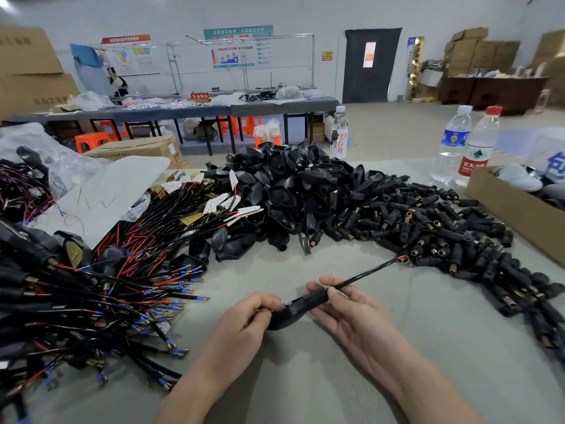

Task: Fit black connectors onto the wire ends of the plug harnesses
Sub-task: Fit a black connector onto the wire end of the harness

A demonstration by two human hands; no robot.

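Between my hands is one plug harness [293, 310]: a black plug housing with a black cable [363, 274] running up and right to a copper terminal [403, 259]. My left hand [244, 325] grips the wide end of the housing. My right hand [351, 310] pinches the housing's neck where the cable comes out. A heap of small black connectors [434, 228] with brass sockets lies to the right. Black plug housings [293, 191] are piled in the middle. Wired harnesses [101, 289] with red and black leads and blue-sleeved terminals cover the left side.
Two water bottles [467, 145] and a cardboard box [516, 209] stand at the right; a third bottle [339, 133] sits behind the housing pile. A grey board [110, 191] and plastic bags lie at the left. Bare grey table [305, 387] surrounds my forearms.
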